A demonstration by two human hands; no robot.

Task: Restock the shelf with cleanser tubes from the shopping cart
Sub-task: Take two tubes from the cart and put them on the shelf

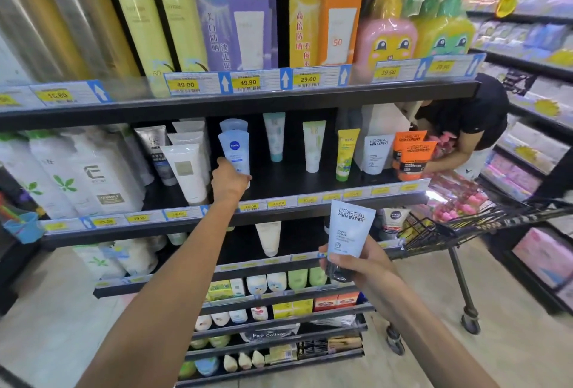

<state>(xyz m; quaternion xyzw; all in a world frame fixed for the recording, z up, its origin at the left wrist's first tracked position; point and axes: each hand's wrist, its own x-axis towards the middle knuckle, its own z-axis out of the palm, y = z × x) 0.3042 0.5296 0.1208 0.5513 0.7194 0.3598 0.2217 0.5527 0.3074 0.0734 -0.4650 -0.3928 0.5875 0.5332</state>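
Right hand (356, 260) is holding a pale-blue L'Oréal Men Expert plastic tube (348, 229) upright, nearest the camera, in front of the lower shelves. Fingers are curling round the tube's dark cap end; the flat crimped end is pointing up. Label is facing the camera and legible, and the body is showing no dents.

Left hand (229, 181) is reaching to the black middle shelf (297, 182), fingers wrapping the base of a light-blue Nivea plastic tube (234, 151) standing cap-down near the shelf's front edge, left of centre. A second Nivea tube is standing directly behind it.

Risks, as judged:
- Nivea tube is resting on a narrow cap; an off-centre release could tip it onto the white tube (185, 172) just beside it on the left, which is already leaning.
- Matching white L'Oréal Men Expert tube (374, 153) is standing toward the shelf's right end, beside two orange ones (412, 156); placing the held tube in the open middle gap would mis-slot it.
- One-handed grip at the cap is leaving the tube top-heavy.

Black wire shopping cart (449, 226) is standing at right, past the shelf's end. Beyond it, another person (474, 127) is bending over.
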